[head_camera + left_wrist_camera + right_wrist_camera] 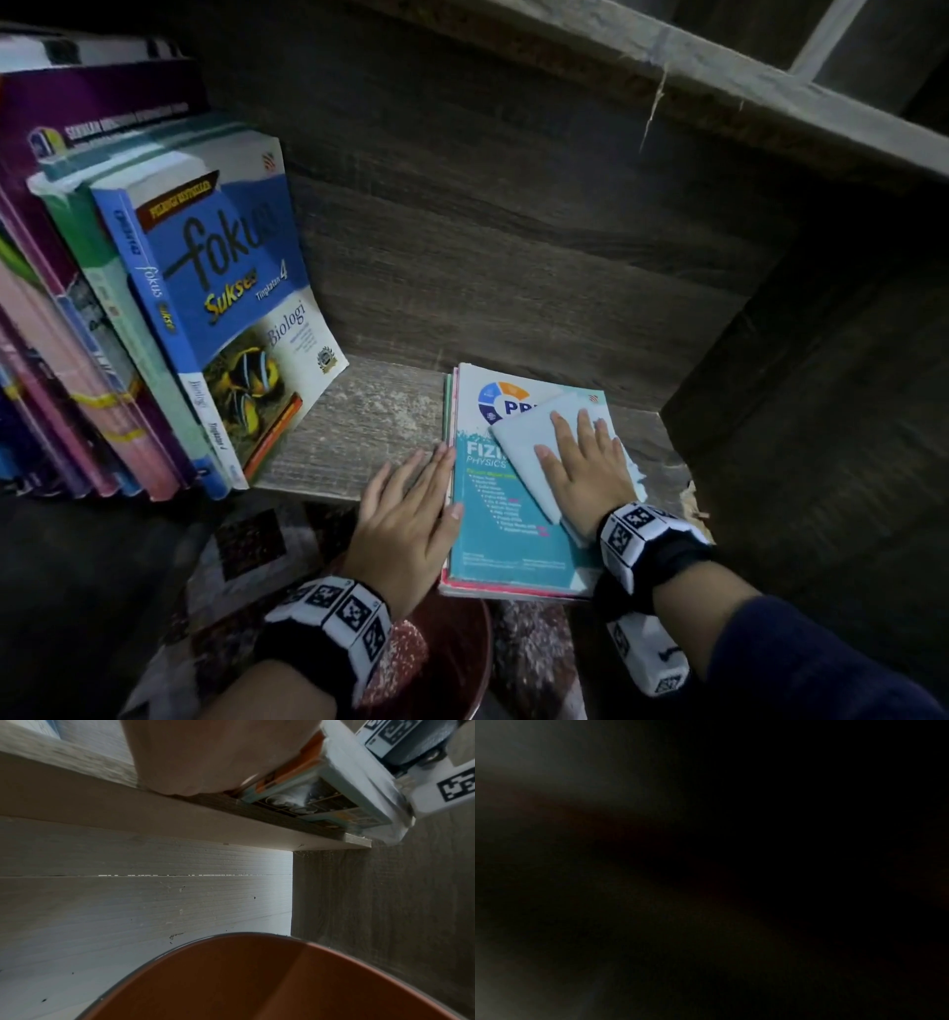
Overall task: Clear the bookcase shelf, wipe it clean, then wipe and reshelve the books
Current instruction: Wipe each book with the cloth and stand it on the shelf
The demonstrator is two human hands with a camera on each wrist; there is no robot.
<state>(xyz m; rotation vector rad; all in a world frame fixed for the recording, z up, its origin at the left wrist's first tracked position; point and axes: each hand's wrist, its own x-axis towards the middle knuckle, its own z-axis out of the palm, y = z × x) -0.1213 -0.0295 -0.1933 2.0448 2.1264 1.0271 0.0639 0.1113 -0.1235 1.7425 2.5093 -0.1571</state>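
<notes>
My right hand (590, 462) lies flat, fingers straight and slightly spread, pressing a pale blue cloth (529, 442) onto the cover of the teal physics book (508, 534). My left hand (411, 503) is flat too, fingers straight and together, its fingertips (444, 455) touching the book's left edge and its palm hanging out past the shelf's front edge. The physics book tops a thin stack of books (448, 411) lying flat on the wooden shelf (359, 411), its near end jutting over the front lip. Left of a bare strip of shelf, a blue "Fokus Sukses" biology book (231, 288) leans against a row of standing books (77, 334). Below my left wrist is a red-brown round stool (257, 979). The right wrist view is dark.
</notes>
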